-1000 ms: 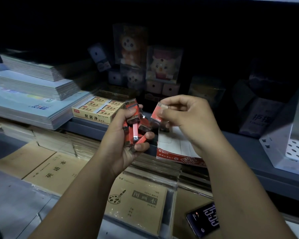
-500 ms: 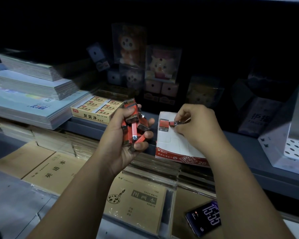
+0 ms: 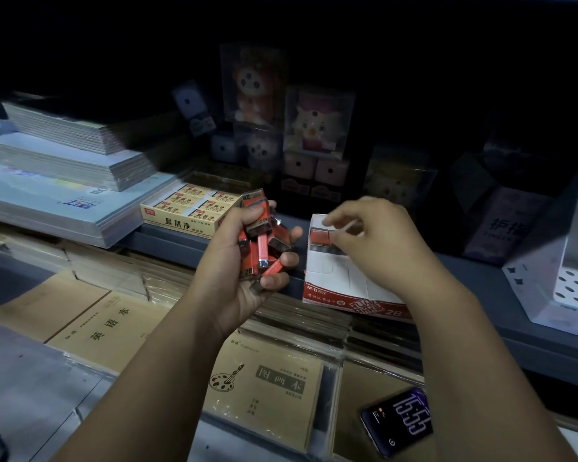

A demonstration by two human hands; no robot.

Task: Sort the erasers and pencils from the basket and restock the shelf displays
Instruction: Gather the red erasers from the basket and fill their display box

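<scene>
My left hand (image 3: 229, 265) grips a bunch of red 2B erasers (image 3: 260, 240) in front of the shelf edge. To its right, a white display box (image 3: 342, 278) with a red 2B front lies tilted on the shelf lip. One red eraser (image 3: 317, 235) stands in the box's back left corner. My right hand (image 3: 377, 251) hovers over that corner and pinches a second red eraser right beside the first. No pencils or basket are in view.
A yellow box of white erasers (image 3: 189, 213) sits left of my left hand, next to stacked notebooks (image 3: 64, 161). Brown exercise books (image 3: 267, 385) and a phone (image 3: 397, 423) lie on the lower shelf. A white perforated stand (image 3: 574, 288) is at the right. Boxed toys (image 3: 317, 125) fill the dark back.
My right hand carried a red eraser from beside my left hand down into the white box, next to the eraser standing there. The left hand stayed in place.
</scene>
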